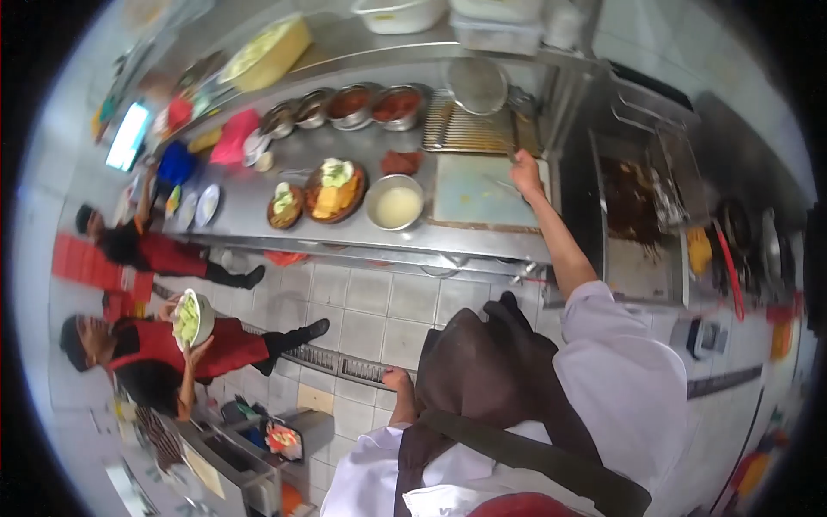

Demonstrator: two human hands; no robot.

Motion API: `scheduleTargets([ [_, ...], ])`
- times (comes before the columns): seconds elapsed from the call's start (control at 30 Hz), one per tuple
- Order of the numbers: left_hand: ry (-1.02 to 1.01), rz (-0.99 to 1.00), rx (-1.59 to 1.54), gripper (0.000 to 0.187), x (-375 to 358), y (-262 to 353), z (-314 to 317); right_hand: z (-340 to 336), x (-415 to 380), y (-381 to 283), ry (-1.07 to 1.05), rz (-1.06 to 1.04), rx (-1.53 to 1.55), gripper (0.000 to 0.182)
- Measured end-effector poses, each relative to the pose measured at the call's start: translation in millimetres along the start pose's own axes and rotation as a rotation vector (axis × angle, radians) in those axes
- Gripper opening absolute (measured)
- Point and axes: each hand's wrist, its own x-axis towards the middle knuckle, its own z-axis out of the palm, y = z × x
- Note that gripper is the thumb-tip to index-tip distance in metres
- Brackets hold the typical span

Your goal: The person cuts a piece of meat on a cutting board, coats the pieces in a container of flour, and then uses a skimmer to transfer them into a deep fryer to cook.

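Observation:
My right hand (525, 177) reaches out over the counter, its fingers closed round the thin dark handle (516, 136) of a utensil. The utensil's far end cannot be made out clearly. Close to it hangs a round mesh strainer (477, 86), above a wire rack (439, 129). Beneath my right hand lies a pale cutting board (469, 194) with a thin utensil on it. Low at my side, over the tiled floor, my left hand (397, 379) is curled closed, with nothing visible in it.
A metal bowl of pale liquid (396, 205) and a brown bowl of food (334, 194) stand on the steel counter (284, 151). A fryer (633, 207) is at right. At left, one person holds a bowl of green pieces (194, 319); another stands beyond.

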Motion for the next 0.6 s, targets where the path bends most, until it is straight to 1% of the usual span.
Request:
scheduleTargets([
  [0.03, -0.018, 0.029, 0.025, 0.015, 7.1, -9.3, 4.9, -10.9, -16.8, -23.0, -0.024, 0.073, 0.038, 0.016],
  [0.07, -0.091, 0.153, -0.093, 0.013, 11.7, -15.2, 10.5, -23.6, -31.7, -52.4, -0.045, 0.145, 0.079, 0.017],
  [0.1, -0.175, 0.275, -0.214, 0.013, 16.9, -23.5, 19.6, -17.1, -40.8, -35.5, -0.041, 0.131, 0.162, 0.016],
  [0.13, -0.214, 0.313, -0.19, 0.013, 14.6, -11.8, 16.6, -16.0, -50.6, -16.2, -0.024, 0.117, 0.238, 0.016],
  [0.2, -0.154, 0.133, -0.01, 0.016, 2.5, 18.6, 12.5, -41.0, -94.6, -46.9, -0.106, 0.285, 0.373, 0.015],
  [0.23, -0.21, 0.169, 0.092, 0.017, 8.8, 19.6, 19.3, -48.8, -118.5, -48.8, -0.121, 0.295, 0.372, 0.015],
  [0.27, -0.242, 0.205, 0.119, 0.017, 9.8, 26.2, 21.8, -57.8, -142.1, -49.6, -0.146, 0.302, 0.373, 0.014],
  [0.33, -0.368, 0.274, 0.232, 0.019, 6.4, 40.4, 26.8, -81.8, -190.6, -56.2, -0.126, 0.226, 0.38, 0.013],
  [0.37, -0.39, 0.344, 0.237, 0.022, 6.1, 40.0, 35.3, -93.1, -212.0, -55.9, -0.103, 0.243, 0.369, 0.013],
  [0.4, -0.406, 0.359, 0.252, 0.022, 4.5, 41.4, 44.0, -107.6, -233.4, -54.3, -0.016, 0.19, 0.334, 0.014],
  [0.43, -0.405, 0.433, 0.258, 0.021, 3.0, 42.2, 52.4, -122.1, -253.6, -53.7, 0.065, 0.138, 0.299, 0.015],
  [0.47, -0.403, 0.505, 0.259, 0.021, -0.2, 42.2, 63.1, -139.7, -270.2, -57.0, 0.079, 0.152, 0.288, 0.015],
  [0.5, -0.278, 0.536, 0.219, 0.016, -9.3, 43.0, 77.2, -163.2, -281.7, -67.5, 0.147, 0.183, 0.155, 0.017],
  [0.53, -0.29, 0.543, 0.225, 0.016, -13.0, 42.4, 84.8, -185.8, -287.4, -76.1, 0.21, 0.213, 0.024, 0.019],
  [0.57, -0.369, 0.556, 0.255, 0.015, -15.1, 46.7, 88.2, -205.2, -289.1, -81.8, 0.217, 0.22, 0.017, 0.019],
  [0.6, -0.447, 0.565, 0.285, 0.014, -14.5, 54.3, 90.0, -223.4, -289.2, -87.4, 0.278, 0.278, -0.248, 0.022],
])
